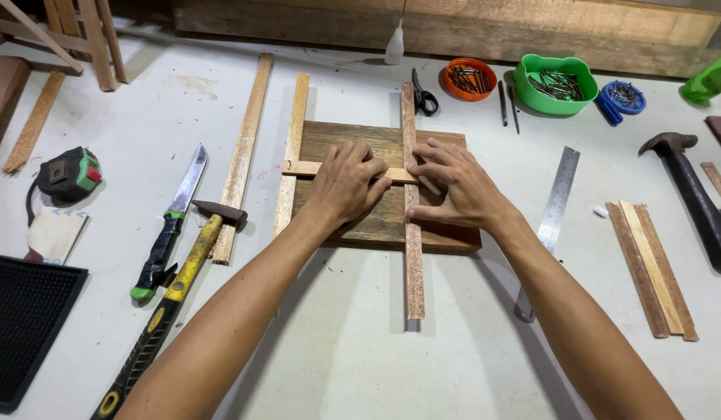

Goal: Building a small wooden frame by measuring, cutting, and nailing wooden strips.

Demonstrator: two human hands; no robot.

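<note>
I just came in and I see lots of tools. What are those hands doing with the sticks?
A person presses both hands on thin wood strips laid over a dark wooden board. The left hand holds down a short crosswise strip, and the right hand rests on a long upright strip that crosses it. Nearby lie a yellow-handled hammer, a knife, a steel ruler and small bowls of nails.

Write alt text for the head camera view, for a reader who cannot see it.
Two bare hands, left hand and right hand, press a short wooden strip against a long upright strip on a dark wooden board. Hammers, a knife, a steel ruler and bowls of nails lie around on the white table.
</note>
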